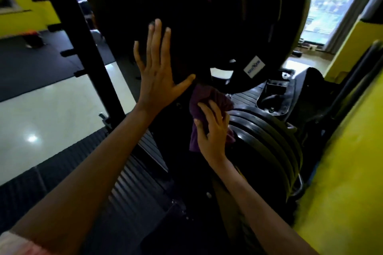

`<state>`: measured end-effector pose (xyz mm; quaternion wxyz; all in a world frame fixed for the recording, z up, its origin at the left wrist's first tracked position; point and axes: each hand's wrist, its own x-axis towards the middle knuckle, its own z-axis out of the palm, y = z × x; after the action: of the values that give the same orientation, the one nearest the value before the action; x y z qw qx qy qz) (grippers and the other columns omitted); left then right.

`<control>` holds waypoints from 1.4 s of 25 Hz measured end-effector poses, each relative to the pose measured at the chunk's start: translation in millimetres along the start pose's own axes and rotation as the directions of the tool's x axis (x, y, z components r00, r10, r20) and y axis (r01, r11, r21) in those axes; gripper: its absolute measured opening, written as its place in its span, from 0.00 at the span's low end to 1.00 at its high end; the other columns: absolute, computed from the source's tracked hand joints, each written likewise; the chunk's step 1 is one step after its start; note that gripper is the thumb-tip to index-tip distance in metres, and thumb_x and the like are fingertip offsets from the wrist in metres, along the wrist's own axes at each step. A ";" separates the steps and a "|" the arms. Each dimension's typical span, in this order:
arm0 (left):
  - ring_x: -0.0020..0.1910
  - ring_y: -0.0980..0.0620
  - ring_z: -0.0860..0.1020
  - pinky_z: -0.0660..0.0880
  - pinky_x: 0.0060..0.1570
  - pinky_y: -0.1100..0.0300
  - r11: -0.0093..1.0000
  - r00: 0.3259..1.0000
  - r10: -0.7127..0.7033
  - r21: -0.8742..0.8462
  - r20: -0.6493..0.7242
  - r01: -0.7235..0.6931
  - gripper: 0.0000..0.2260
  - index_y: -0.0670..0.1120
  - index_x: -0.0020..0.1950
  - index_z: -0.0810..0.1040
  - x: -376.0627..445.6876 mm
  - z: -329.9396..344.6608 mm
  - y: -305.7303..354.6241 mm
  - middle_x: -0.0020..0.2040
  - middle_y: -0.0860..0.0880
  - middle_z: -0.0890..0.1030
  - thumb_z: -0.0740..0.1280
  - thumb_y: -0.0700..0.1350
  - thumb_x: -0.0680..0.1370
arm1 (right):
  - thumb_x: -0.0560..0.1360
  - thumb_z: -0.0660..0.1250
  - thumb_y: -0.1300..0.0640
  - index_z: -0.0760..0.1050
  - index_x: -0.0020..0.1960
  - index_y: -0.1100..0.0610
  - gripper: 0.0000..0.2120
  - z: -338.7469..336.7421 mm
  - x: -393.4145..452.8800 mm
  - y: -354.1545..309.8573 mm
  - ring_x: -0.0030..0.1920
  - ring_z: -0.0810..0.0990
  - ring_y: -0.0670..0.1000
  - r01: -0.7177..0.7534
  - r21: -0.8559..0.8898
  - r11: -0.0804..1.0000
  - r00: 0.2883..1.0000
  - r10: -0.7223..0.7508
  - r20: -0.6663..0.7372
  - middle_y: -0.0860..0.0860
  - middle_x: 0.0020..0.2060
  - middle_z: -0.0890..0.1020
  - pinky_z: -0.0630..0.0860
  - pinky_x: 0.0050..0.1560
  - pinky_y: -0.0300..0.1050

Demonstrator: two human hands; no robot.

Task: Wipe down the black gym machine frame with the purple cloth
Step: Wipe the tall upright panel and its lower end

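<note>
Right hand (211, 128) pinches and bunches the purple cloth (204, 97), fingers curled into the fabric, pressing it onto a dark part of the machine just below the big upper weight plate (207, 27); left hand (159, 64) is flat, fingers straight and spread, palm braced on that plate's face, holding nothing; the two hands sit close, left above and to the left, right lower, not touching each other; cloth lies between them, top end tucked under the plate's lower rim near the left thumb, lower end hanging past the right wrist; black gym machine frame (68, 27) shows as a tall upright with side pegs, well left of both hands, long axis running steeply up and down the view, so left hand is nearer it but the cloth is in the right; what surface sits directly under the cloth is too dark to tell, frame post or plate hub; judgement: wipe is under way low in the machine's centre, next stroke probably runs along the dark member under the cloth, up or down; room: stacked weight plates (267, 141) crowd the right side just beside the right hand, yellow wall (342, 172) beyond them, ribbed platform (132, 174) and pale floor (51, 109) open on the left; risk: knuckles catching plate rims on a rightward stroke.
</note>
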<state>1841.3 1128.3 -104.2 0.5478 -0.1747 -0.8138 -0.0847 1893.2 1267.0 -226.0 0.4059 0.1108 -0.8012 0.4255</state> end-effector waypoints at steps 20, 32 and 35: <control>0.51 0.52 0.76 0.75 0.53 0.56 0.861 0.957 -0.287 -0.447 -0.030 0.244 0.18 0.34 0.64 0.74 37.7 -39.0 1.2 0.52 0.42 0.77 0.60 0.43 0.79 | 0.77 0.58 0.51 0.67 0.67 0.47 0.18 12.4 55.3 -19.9 0.55 0.66 0.59 0.373 -0.200 0.906 0.924 -0.383 -0.011 0.52 0.64 0.68 0.72 0.52 0.54; 0.52 0.46 0.79 0.77 0.54 0.53 0.579 0.823 -0.568 -0.723 -0.027 0.376 0.23 0.33 0.58 0.76 48.6 -39.9 9.7 0.52 0.37 0.80 0.54 0.51 0.80 | 0.77 0.62 0.53 0.71 0.68 0.49 0.19 9.4 117.0 -60.5 0.57 0.65 0.58 0.464 -0.207 0.862 0.882 -0.472 0.013 0.55 0.65 0.69 0.70 0.57 0.51; 0.46 0.51 0.79 0.77 0.48 0.57 0.540 0.797 -0.600 -0.773 -0.076 0.333 0.21 0.35 0.55 0.76 47.6 -33.4 11.9 0.48 0.36 0.80 0.52 0.49 0.81 | 0.77 0.61 0.53 0.71 0.68 0.49 0.19 4.9 146.5 -73.4 0.60 0.66 0.59 0.503 -0.145 0.852 0.864 -0.501 0.047 0.55 0.66 0.68 0.72 0.58 0.54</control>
<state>1858.4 1137.4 -48.2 0.5169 -0.1327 -0.6222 -0.5728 1834.1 1242.8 -75.0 0.5070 0.2862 -0.7762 0.2419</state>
